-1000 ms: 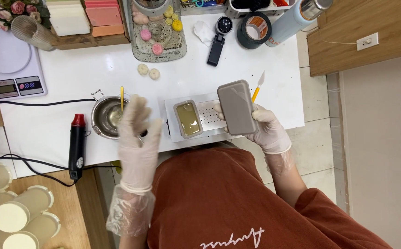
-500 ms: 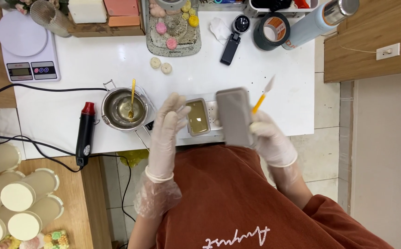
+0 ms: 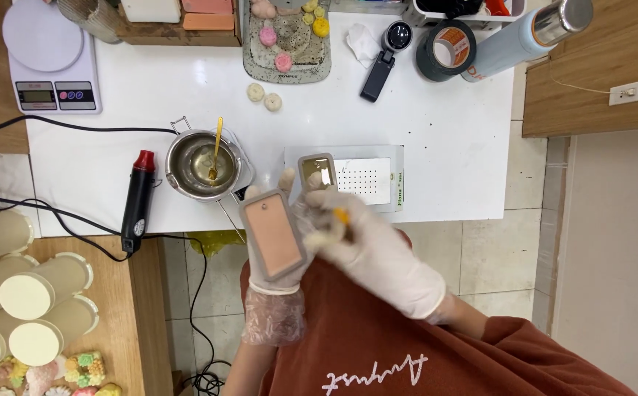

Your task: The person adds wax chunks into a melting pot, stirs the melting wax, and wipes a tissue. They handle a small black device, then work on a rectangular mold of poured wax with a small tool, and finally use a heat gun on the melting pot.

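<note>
My gloved left hand (image 3: 269,282) grips a grey rectangular mould (image 3: 273,235) with its peach-coloured filling facing up, held just off the table's front edge. Beside it, my gloved right hand (image 3: 378,253) is closed on a small yellow tool (image 3: 342,216), its fingertips next to the mould's right side. A second grey mould (image 3: 317,170) with yellowish-brown filling rests on the left end of a grey perforated plate (image 3: 378,180) on the white table (image 3: 451,139).
A metal pot (image 3: 205,165) with a yellow spoon stands left of the plate, with a black and red heat gun (image 3: 137,202) beside it. At the back are a scale (image 3: 48,66), a tray of wax shapes (image 3: 286,37), a tape roll (image 3: 446,50) and a bottle (image 3: 524,37). Cream cylinders (image 3: 26,293) lie at lower left.
The grey mould passed from my right hand to my left and now shows its peach side. My right hand now holds the yellow tool. The view shifted.
</note>
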